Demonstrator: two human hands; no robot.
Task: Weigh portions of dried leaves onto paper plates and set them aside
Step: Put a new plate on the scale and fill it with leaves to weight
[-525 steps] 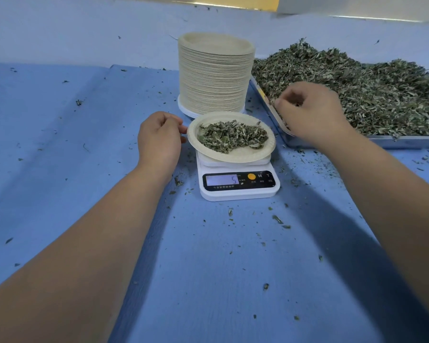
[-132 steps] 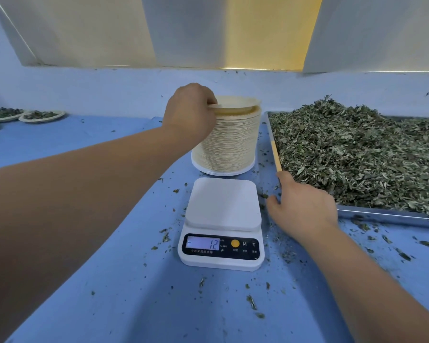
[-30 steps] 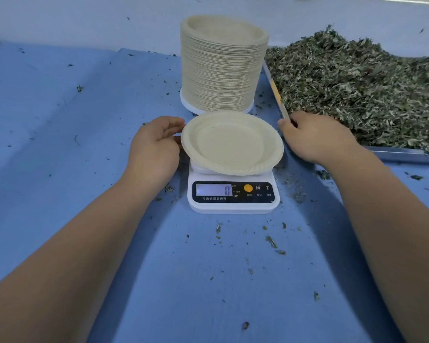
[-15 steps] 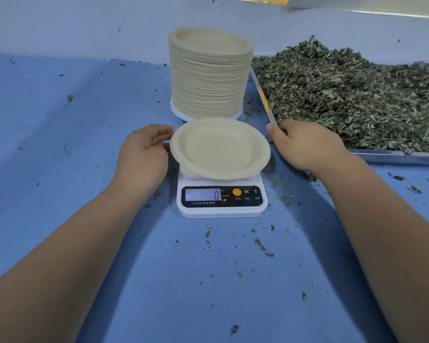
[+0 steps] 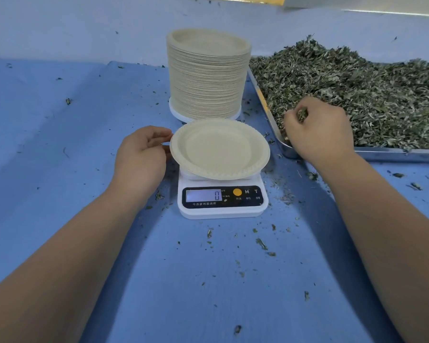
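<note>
Nearest: crumbs (image 5: 260, 243) strewn over blue cloth (image 5: 60, 144), proof of easy shedding. Next, white scale (image 5: 223, 199); read 0 on display, M and T beside an orange button, tiny Chinese captions under each key too small to trust, and a Chinese line under display, seemingly 家用厨房秤, household kitchen scale; found no brand in Latin letters. Atop scale, empty plate (image 5: 219, 148), wider than platform, overhanging on all sides. Left hand (image 5: 140, 157) beside it, fingers loosely curled, tips touching left rim; light pinch or mere touch, cannot tell. Right hand (image 5: 320, 129) well apart, down in near corner of tray (image 5: 394, 154), clamped on a pinch of leaves (image 5: 357, 90), bits poking out between fingers. Risks, as judged: false weight from any press of left fingertips on rim during reading; tipping of overhanging plate from a load dropped off-centre; more shedding onto cloth and scale across the gap between tray and plate, given brittle, loose leaves; overshoot from too big a grab, with picking back needed. Farthest: tall stack (image 5: 207, 75) just behind plate, close enough for a knock from a careless reach.
</note>
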